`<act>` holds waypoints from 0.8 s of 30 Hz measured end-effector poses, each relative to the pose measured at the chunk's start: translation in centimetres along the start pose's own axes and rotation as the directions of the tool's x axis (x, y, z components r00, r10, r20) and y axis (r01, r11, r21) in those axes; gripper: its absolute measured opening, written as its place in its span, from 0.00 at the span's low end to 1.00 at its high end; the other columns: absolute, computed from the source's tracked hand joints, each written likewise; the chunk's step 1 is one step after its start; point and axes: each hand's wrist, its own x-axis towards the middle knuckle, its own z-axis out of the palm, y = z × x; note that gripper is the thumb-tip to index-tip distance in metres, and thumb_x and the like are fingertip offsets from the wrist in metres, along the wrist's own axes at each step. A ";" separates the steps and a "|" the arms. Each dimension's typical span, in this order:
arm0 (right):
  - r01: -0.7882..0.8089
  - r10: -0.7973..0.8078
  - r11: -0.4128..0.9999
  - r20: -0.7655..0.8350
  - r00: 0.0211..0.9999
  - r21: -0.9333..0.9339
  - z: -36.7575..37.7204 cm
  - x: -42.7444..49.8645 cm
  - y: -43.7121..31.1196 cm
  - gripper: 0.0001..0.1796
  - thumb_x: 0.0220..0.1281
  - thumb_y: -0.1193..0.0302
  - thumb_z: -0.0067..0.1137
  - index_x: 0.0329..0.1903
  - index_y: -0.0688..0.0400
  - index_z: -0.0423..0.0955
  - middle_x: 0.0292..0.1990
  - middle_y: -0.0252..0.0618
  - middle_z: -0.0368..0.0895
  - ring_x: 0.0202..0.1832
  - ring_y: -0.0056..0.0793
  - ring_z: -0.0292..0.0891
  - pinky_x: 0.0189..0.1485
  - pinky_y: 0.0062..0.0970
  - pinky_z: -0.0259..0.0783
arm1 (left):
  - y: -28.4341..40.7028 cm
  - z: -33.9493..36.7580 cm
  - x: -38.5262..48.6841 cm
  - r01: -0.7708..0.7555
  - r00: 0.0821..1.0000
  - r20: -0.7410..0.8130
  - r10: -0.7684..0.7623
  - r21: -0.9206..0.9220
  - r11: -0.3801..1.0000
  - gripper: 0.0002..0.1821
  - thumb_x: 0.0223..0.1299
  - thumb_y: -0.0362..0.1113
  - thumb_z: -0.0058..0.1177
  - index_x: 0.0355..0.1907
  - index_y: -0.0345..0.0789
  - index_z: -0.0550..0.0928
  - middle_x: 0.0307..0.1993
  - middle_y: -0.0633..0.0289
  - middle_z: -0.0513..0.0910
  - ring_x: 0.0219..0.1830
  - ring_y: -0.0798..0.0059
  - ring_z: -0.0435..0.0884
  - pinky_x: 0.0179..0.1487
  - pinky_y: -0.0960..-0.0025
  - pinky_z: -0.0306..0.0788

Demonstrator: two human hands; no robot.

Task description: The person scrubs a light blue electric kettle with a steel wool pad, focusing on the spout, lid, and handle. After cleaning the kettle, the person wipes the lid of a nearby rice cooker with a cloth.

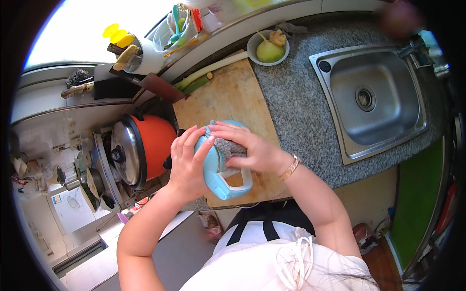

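Observation:
A light blue electric kettle (212,160) with a white-lined handle is held above the near part of a wooden cutting board (233,98). My left hand (189,160) lies spread along the kettle's left side, fingertips on its top edge. A grey cloth (228,147) is pressed against the kettle under my right hand (245,145), whose fingers bend over it. The handle points towards me, below my right hand. A bracelet circles my right wrist. The kettle's underside is hidden.
An orange pot (154,143) with a steel lid stands left of the board. A cleaver (162,87) and a leek (214,69) lie by its far edge. A bowl (251,54) holds a green radish-like vegetable and ginger. A steel sink (371,105) is set in the granite counter at right.

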 end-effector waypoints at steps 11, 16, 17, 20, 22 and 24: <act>-0.053 0.058 0.996 0.088 0.994 -0.066 -2.2 1.0 -2.6 0.38 0.54 0.80 0.70 0.70 0.61 0.72 0.75 0.51 0.70 0.80 0.51 0.59 0.81 0.45 0.60 | -0.3 0.2 -0.1 -0.003 1.000 -0.016 0.002 -0.017 1.000 0.53 0.43 0.45 0.76 0.75 0.45 0.66 0.72 0.47 0.67 0.71 0.41 0.68 0.68 0.38 0.61; -0.022 0.034 0.969 0.045 0.998 -0.246 -1.3 1.3 -3.7 0.39 0.56 0.78 0.72 0.72 0.61 0.69 0.73 0.52 0.72 0.77 0.51 0.65 0.77 0.41 0.67 | -0.2 0.2 -0.1 0.002 0.999 -0.040 -0.004 -0.043 0.999 0.52 0.42 0.43 0.76 0.74 0.45 0.67 0.72 0.49 0.67 0.72 0.44 0.67 0.69 0.40 0.60; -0.017 0.027 0.967 0.036 0.999 -0.255 -1.1 1.4 -3.8 0.40 0.56 0.77 0.73 0.72 0.62 0.68 0.73 0.52 0.72 0.77 0.51 0.66 0.77 0.41 0.68 | -0.2 0.2 -0.1 0.003 0.999 -0.040 -0.005 -0.042 0.999 0.52 0.42 0.43 0.76 0.74 0.45 0.68 0.72 0.49 0.67 0.73 0.44 0.67 0.69 0.40 0.60; -0.003 0.029 0.967 0.099 0.995 -0.253 -1.4 1.7 -3.7 0.41 0.56 0.75 0.75 0.72 0.63 0.68 0.73 0.53 0.72 0.77 0.52 0.65 0.76 0.41 0.68 | -0.2 0.2 -0.1 0.007 0.999 -0.041 -0.009 -0.049 0.999 0.51 0.43 0.44 0.76 0.74 0.45 0.68 0.71 0.50 0.67 0.73 0.45 0.66 0.70 0.40 0.60; -0.012 0.039 0.970 0.108 0.993 -0.243 -1.8 1.8 -3.6 0.40 0.56 0.76 0.76 0.71 0.64 0.68 0.73 0.55 0.72 0.77 0.53 0.65 0.76 0.42 0.68 | -0.1 0.1 -0.1 0.014 0.999 -0.035 -0.016 -0.039 0.999 0.51 0.43 0.44 0.76 0.74 0.45 0.68 0.71 0.50 0.67 0.73 0.45 0.66 0.70 0.41 0.60; -0.011 0.042 0.970 0.122 0.992 -0.241 -2.1 1.8 -3.6 0.40 0.56 0.76 0.76 0.71 0.64 0.68 0.72 0.55 0.72 0.77 0.53 0.65 0.76 0.42 0.68 | -0.1 0.2 -0.1 0.016 0.999 -0.036 -0.017 -0.037 0.999 0.51 0.43 0.45 0.76 0.74 0.45 0.68 0.71 0.50 0.67 0.73 0.45 0.66 0.70 0.40 0.60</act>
